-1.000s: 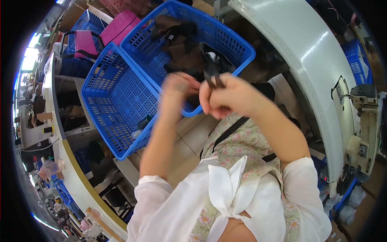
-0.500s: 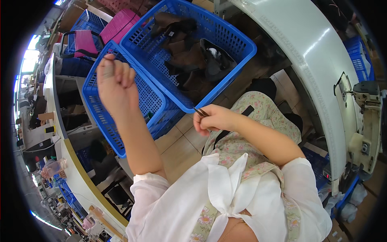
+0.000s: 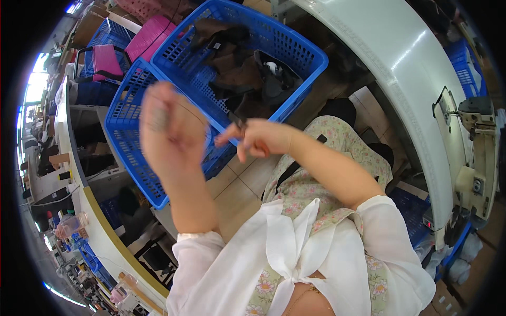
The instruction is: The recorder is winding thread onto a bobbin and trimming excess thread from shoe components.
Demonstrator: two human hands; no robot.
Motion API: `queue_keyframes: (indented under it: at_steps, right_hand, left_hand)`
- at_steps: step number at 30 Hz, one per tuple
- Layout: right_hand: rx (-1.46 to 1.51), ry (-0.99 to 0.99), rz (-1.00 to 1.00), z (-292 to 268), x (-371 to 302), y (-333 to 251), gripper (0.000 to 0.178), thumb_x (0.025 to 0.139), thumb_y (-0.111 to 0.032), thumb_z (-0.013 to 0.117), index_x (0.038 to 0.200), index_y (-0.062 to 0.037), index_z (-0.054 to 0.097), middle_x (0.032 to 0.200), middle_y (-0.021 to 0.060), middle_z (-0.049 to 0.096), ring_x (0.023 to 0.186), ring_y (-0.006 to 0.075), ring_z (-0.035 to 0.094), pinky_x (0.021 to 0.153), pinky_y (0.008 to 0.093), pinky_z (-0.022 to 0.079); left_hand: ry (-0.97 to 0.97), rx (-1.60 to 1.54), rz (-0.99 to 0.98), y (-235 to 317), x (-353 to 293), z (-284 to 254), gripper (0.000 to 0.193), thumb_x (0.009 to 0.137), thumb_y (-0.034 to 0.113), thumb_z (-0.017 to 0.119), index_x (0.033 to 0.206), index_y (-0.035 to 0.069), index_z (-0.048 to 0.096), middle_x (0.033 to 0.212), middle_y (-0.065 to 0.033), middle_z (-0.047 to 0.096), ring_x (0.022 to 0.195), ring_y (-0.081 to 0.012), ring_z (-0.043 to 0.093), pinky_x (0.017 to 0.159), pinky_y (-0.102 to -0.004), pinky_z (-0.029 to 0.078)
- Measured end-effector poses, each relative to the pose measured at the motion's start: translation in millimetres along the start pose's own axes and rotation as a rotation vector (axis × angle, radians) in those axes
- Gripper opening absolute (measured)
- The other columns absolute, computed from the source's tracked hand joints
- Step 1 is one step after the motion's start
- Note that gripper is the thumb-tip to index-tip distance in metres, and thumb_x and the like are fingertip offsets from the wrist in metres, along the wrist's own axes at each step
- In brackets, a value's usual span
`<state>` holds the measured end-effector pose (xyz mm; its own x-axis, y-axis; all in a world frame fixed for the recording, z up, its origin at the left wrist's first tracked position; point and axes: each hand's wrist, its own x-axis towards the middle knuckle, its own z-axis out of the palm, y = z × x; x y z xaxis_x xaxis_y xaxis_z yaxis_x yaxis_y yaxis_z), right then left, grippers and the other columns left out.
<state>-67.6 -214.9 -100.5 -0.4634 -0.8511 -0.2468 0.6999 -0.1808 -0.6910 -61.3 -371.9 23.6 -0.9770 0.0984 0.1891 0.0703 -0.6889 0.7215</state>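
Observation:
My left hand [image 3: 171, 126] is raised over the left blue basket [image 3: 117, 126], smeared by motion, so its fingers do not show clearly. Beside it on the right, my right hand [image 3: 261, 139] is closed around a small dark pointed tool [image 3: 237, 122], which looks like thread snips. Its index finger reaches toward the left hand, with a gap between the two hands. Beyond them stands a second blue basket [image 3: 311, 50], where brown and black soft pieces [image 3: 242, 73] lie in a loose heap.
A pale sewing machine table [image 3: 379, 47] curves along my right, with a machine head [image 3: 477, 131] at its edge. To my left runs a white bench with a yellow edge [image 3: 108, 231]. Pink padded pieces [image 3: 158, 37] lie behind the baskets. Below is tiled floor [image 3: 232, 195].
My left hand has swung right and nearer to my right hand. My right hand has moved left and up with the tool, and its fingers have spread somewhat.

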Motion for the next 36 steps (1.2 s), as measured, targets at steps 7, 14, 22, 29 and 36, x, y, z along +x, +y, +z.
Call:
queue_keyframes:
  at_steps: [7, 14, 22, 29, 36]
  right_hand:
    - [-0.617, 0.039, -0.087, 52, -57, -67, 0.015, 0.074, -0.009, 0.047, 0.079, -0.0044, 0.061, 0.061, 0.0049, 0.057, 0.048, 0.0092, 0.049, 0.047, 0.0232, 0.039]
    - [-0.332, 0.445, -0.466, -8, -24, -103, 0.019, 0.075, -0.016, 0.048, 0.080, -0.0033, 0.062, 0.071, 0.0039, 0.060, 0.048, 0.0074, 0.047, 0.039, 0.0218, 0.034]
    - [-0.297, -0.111, 0.137, 15, -28, 15, 0.018, 0.075, -0.012, 0.046, 0.079, -0.0024, 0.061, 0.070, 0.0062, 0.062, 0.049, 0.0057, 0.049, 0.040, 0.0198, 0.035]
    - [-0.591, 0.412, -0.352, 27, -34, -102, 0.016, 0.077, -0.015, 0.047, 0.075, -0.0047, 0.059, 0.057, 0.0021, 0.054, 0.050, 0.0067, 0.049, 0.044, 0.0199, 0.036]
    - [-0.130, 0.112, 0.056, -8, -3, 2, 0.041, 0.066, -0.017, 0.048, 0.101, -0.0068, 0.065, 0.070, 0.0052, 0.063, 0.040, 0.0085, 0.044, 0.037, 0.0211, 0.032]
  left_hand:
    - [0.193, 0.646, -0.109, -75, 7, -74, 0.024, 0.085, 0.018, 0.054, 0.098, -0.001, 0.050, 0.067, -0.0056, 0.053, 0.060, -0.0156, 0.052, 0.059, -0.0274, 0.044]
    - [0.143, -0.052, -0.319, -78, -49, -10, 0.016, 0.092, 0.022, 0.048, 0.090, 0.006, 0.049, 0.050, 0.0052, 0.028, 0.039, -0.0044, 0.024, 0.036, -0.0218, 0.019]
    - [0.282, 0.355, 0.189, -2, 18, -38, 0.021, 0.094, 0.020, 0.042, 0.093, 0.000, 0.048, 0.054, 0.0009, 0.038, 0.042, -0.0058, 0.033, 0.039, -0.0193, 0.026]
    - [0.188, 0.136, -0.551, -125, -79, -32, 0.017, 0.089, 0.020, 0.051, 0.096, 0.004, 0.048, 0.063, -0.0041, 0.050, 0.056, -0.0180, 0.052, 0.058, -0.0299, 0.045]
    - [0.109, -0.142, -0.131, -22, -37, -9, 0.012, 0.092, 0.017, 0.046, 0.089, 0.006, 0.047, 0.052, 0.0038, 0.030, 0.039, -0.0041, 0.025, 0.035, -0.0194, 0.019]
